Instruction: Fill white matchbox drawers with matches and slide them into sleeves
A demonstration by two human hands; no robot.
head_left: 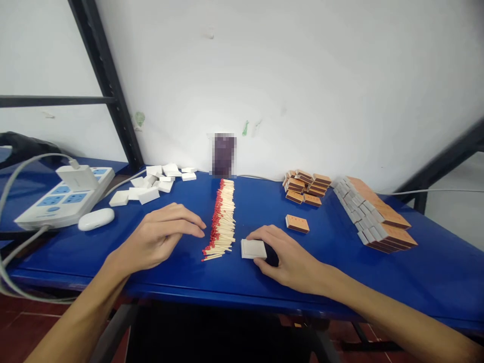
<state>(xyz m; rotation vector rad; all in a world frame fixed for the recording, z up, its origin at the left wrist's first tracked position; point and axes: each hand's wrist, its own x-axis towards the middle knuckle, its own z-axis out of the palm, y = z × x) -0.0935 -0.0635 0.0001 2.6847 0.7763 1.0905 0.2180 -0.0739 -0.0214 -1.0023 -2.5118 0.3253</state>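
A long row of red-tipped matches point(223, 219) runs from the wall side toward the front of the blue table. Just left of it hovers my left hand point(162, 234), fingers stretched toward the red heads and holding nothing. On the right side of the row, my right hand point(285, 257) grips a small white matchbox tray point(253, 248) between thumb and fingers, low over the tabletop. The tray's far side faces the pale match ends. A single orange-brown matchbox sleeve point(297, 223) lies beyond my right hand.
White trays point(149, 186) lie heaped at the back left. Matchbox sleeves point(304, 185) are piled at the back right, beside a large stack of matchboxes point(378, 217). At left are a power strip point(64, 201) with cables and a white rounded case point(96, 220). A wall point(302, 91) closes the back.
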